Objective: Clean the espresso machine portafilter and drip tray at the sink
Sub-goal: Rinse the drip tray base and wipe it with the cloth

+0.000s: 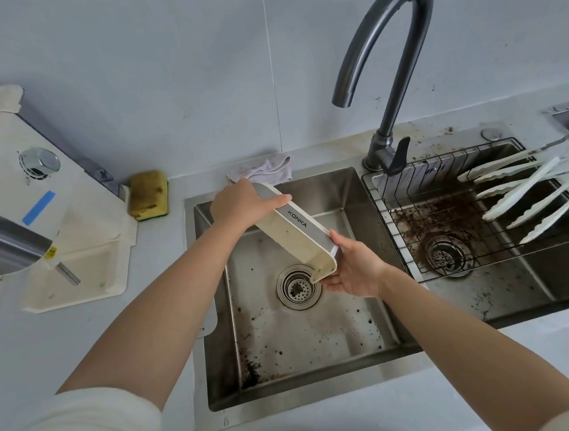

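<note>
Since you hold the drip tray (pixel 294 230) slanted at frame centre, low corner above the drain (pixel 295 291), dregs likely run straight out. Your left hand (pixel 240 203) curls over the high end; your right hand (pixel 355 271) cups the low end, fingers wrapped underneath.

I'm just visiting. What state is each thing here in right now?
Drip tray: tilted, low corner over the drain, held by left hand and right hand.
Faucet: no water flowing.
Left basin: speckled with coffee grounds.
Sponge: lying on the counter.
</note>
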`<state>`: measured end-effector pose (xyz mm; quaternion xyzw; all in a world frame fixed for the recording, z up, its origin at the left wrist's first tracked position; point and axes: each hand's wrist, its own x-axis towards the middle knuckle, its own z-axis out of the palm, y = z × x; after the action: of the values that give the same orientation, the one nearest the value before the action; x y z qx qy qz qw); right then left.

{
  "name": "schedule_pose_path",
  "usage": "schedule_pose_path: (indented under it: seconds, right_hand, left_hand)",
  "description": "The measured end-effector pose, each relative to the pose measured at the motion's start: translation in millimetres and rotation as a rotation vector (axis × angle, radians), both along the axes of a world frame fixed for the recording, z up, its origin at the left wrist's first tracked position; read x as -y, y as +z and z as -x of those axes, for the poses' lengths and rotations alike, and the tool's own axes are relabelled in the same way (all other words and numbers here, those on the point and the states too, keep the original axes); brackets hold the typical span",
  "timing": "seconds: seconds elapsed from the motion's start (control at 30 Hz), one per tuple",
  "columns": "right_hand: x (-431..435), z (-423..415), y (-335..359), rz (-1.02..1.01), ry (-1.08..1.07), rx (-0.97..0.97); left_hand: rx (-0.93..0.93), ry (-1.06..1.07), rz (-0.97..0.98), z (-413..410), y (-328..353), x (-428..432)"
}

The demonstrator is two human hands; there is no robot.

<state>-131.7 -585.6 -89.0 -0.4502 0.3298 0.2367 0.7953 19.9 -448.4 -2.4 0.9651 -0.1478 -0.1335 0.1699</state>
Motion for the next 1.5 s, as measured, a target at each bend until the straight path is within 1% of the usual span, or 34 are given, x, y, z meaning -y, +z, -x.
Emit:
schedule_pose_path:
  seconds: [0.17, 0.23, 0.3, 0.43, 0.53, 0.6, 0.67, 0.77, 0.83, 0.93, 1.27, 1.33, 1.4, 1.43, 1.5]
  right_hand:
    - [1.8, -0.3, 7.5, 0.141, -0.048, 0.126]
    - [4.9, -0.5, 7.3, 0.217, -0.047, 0.187]
    - [7.2, -1.6, 8.9, 0.326, -0.032, 0.277]
    - [9.9, -3.4, 24.6, 0.529, 0.054, 0.431]
    - [13.9, -4.7, 35.3, 0.638, 0.078, 0.531]
    - [16.4, -5.7, 41.8, 0.721, 0.115, 0.598]
    - [18.8, -6.9, 47.0, 0.817, 0.161, 0.645]
    - [21.0, -8.0, 51.9, 0.903, 0.222, 0.62]
    - [22.5, -8.1, 52.7, 0.93, 0.249, 0.624]
    - [22.6, -6.6, 55.7, 0.948, 0.28, 0.654]
    - [29.5, -5.2, 60.9, 0.906, 0.294, 0.657]
    - [34.9, -4.7, 63.0, 0.882, 0.315, 0.612]
    - [43.9, -3.1, 65.0, 0.863, 0.32, 0.527]
    - [49.3, -3.2, 65.0, 0.839, 0.277, 0.502]
    - [59.4, -7.2, 67.9, 0.754, 0.075, 0.435]
  left_hand:
    - [-0.091, 0.024, 0.226, 1.3, -5.4, -10.4]
    - [-0.146, 0.063, 0.341, 2.3, -8.1, -16.0]
    - [-0.161, 0.098, 0.425, 4.0, -11.5, -21.7]
    - [-0.196, 0.231, 0.594, 7.8, -19.3, -31.7]
    - [-0.236, 0.358, 0.722, 10.6, -24.5, -39.0]
    - [-0.315, 0.436, 0.834, 12.4, -25.4, -44.7]
    - [-0.434, 0.496, 0.933, 14.7, -25.5, -50.2]
    - [-0.625, 0.554, 1.06, 17.4, -26.4, -57.2]
    - [-0.751, 0.555, 1.111, 19.0, -27.2, -61.0]
    - [-0.832, 0.534, 1.125, 21.1, -30.7, -65.9]
    - [-0.936, 0.528, 1.292, 27.3, -37.3, -55.2]
    - [-0.923, 0.536, 1.315, 26.7, -38.6, -49.0]
    - [-0.89, 0.555, 1.328, 25.2, -40.2, -42.3]
    - [-0.875, 0.565, 1.334, 23.8, -41.3, -39.3]
    - [-0.856, 0.574, 1.34, 20.4, -43.7, -34.3]
